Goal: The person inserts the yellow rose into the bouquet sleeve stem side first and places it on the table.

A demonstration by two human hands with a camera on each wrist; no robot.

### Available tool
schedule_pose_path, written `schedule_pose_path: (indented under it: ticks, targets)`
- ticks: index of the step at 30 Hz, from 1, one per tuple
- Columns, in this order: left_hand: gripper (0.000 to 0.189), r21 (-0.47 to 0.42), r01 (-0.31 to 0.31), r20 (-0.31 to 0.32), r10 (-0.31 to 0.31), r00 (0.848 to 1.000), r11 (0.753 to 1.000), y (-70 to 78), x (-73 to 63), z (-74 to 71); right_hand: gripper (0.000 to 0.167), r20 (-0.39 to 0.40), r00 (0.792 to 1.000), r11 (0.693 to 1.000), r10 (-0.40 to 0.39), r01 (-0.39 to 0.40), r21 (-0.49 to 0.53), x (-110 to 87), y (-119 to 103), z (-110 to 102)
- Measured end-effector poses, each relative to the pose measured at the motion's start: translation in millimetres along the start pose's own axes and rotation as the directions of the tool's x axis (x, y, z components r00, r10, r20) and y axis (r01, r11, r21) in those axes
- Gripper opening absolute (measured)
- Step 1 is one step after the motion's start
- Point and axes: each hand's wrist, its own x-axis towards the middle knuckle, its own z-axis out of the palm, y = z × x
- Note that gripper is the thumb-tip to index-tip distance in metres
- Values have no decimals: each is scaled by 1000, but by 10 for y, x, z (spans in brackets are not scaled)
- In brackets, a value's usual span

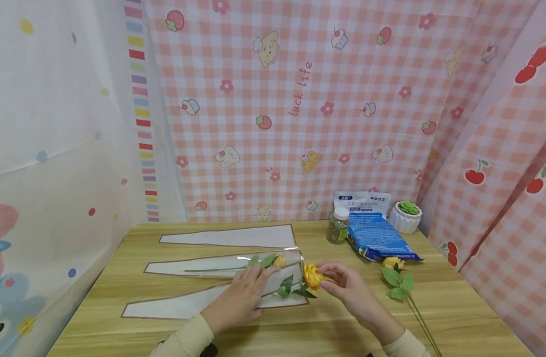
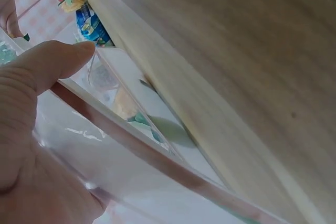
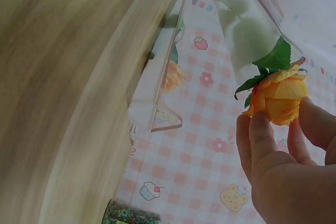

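Observation:
A yellow artificial rose (image 1: 312, 276) has its bloom just outside the wide end of the nearest tapered plastic sleeve (image 1: 175, 304), its stem and some leaves behind the film. My right hand (image 1: 351, 292) pinches the bloom (image 3: 281, 98) between thumb and fingertips, as the right wrist view shows. My left hand (image 1: 242, 297) grips the brown-edged sleeve (image 2: 152, 156), the thumb over its border in the left wrist view; its other fingers are partly hidden there. Just beyond, a second yellow rose (image 1: 279, 260) lies in the middle sleeve (image 1: 166, 267).
Another flat sleeve (image 1: 237, 236) lies at the back. On the right rests a loose yellow rose (image 1: 393, 263) with a long stem. Behind it stand a jar of granules (image 1: 337, 227), a blue bag (image 1: 377, 233), a white pouch (image 1: 362, 202) and a potted succulent (image 1: 406, 218).

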Motion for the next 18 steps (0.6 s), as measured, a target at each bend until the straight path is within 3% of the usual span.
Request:
schedule_pose_path:
  ticks: [10,18]
  targets:
    - [108,-74,34,27,-32,999,997,-21,10,1,44,19,999,999,-37,37,-8,-6,18,20]
    - [108,-91,10,-1,-10,1000,996,7,39,-24,39,33,998,995,-59,62,-79,-9,35,24]
